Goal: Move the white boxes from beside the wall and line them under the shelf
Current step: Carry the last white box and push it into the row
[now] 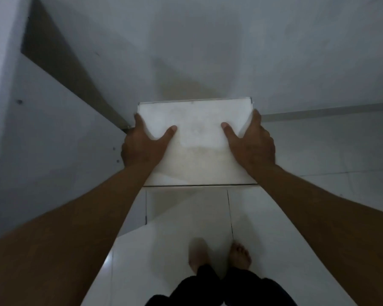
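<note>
White box (197, 142) | left hand (142, 144), right hand (252, 144) grip its sides | thumbs on top | arms outstretched

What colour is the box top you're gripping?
White, faintly smudged; the box shows best in the head view.

No legible text or markings anywhere.
</note>
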Available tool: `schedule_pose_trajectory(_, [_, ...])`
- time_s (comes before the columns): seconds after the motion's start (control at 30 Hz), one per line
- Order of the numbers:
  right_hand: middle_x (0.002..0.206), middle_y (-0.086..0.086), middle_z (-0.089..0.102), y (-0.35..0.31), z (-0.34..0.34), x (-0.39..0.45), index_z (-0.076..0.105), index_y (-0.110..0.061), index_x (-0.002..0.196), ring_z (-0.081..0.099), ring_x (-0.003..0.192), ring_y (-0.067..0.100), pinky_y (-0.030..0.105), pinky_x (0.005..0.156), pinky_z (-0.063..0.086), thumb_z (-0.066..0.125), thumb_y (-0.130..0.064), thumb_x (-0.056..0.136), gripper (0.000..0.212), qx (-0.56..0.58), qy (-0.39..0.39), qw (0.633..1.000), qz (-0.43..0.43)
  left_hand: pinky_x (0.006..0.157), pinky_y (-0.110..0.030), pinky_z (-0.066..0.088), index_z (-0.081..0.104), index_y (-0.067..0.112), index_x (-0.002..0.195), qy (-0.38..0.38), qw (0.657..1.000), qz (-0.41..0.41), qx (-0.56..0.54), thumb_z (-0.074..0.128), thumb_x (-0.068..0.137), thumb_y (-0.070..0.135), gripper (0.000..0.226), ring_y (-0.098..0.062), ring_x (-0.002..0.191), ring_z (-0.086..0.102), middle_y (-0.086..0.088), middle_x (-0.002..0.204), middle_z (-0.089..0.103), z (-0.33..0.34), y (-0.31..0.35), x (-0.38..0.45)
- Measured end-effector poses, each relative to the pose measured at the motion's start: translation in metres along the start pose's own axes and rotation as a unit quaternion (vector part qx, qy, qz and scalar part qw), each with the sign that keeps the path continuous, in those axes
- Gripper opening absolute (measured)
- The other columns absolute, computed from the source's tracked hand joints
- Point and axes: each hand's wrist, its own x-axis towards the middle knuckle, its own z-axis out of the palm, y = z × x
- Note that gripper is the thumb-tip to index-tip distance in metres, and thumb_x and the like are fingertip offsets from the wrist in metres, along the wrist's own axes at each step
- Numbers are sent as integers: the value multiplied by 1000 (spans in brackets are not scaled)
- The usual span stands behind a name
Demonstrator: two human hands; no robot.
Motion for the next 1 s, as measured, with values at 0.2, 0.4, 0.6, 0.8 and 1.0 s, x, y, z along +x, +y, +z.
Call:
schedule_pose_trajectory(0.2, [133,17,54,-86,-102,-32,20,-21,150,50,121,37,41,98,39,50,-69,86,85,4,20,1000,-21,104,-48,40,18,21,153,38,999,32,-13,47,71,86,108,-38,128,47,-14,139,51,-119,45,-32])
schedule_pose_trajectory(0.4, [128,18,54,-168,-180,-75,24,-20,147,52,115,38,42,94,41,46,-68,88,79,15,52,998,-39,108,-45,34,16,23,155,88,993,60,-45,51,74,81,106,-35,134,42,-12,145,48,-239,73,-61])
schedule_pose_trajectory(0.6, [126,17,55,-232,-220,-135,25,-19,145,53,113,38,41,92,41,46,-70,87,80,13,80,995,-66,106,-47,34,18,22,154,105,991,75,-42,50,73,83,106,-36,133,43,-12,141,51,-332,61,-91])
schedule_pose_trajectory(0.8, [125,18,56,-286,-215,-202,28,-18,143,54,112,39,42,93,41,47,-71,85,81,13,77,992,-103,103,-47,37,22,21,153,143,986,52,-60,51,73,83,105,-36,130,45,-11,139,53,-395,3,-123])
schedule_pose_trajectory(1.0, [123,18,56,-327,-180,-280,28,-16,142,54,112,40,42,91,41,46,-70,87,79,15,38,989,-143,102,-51,38,27,20,151,176,983,10,-46,50,71,85,106,-38,130,45,-12,141,52,-449,-85,-158])
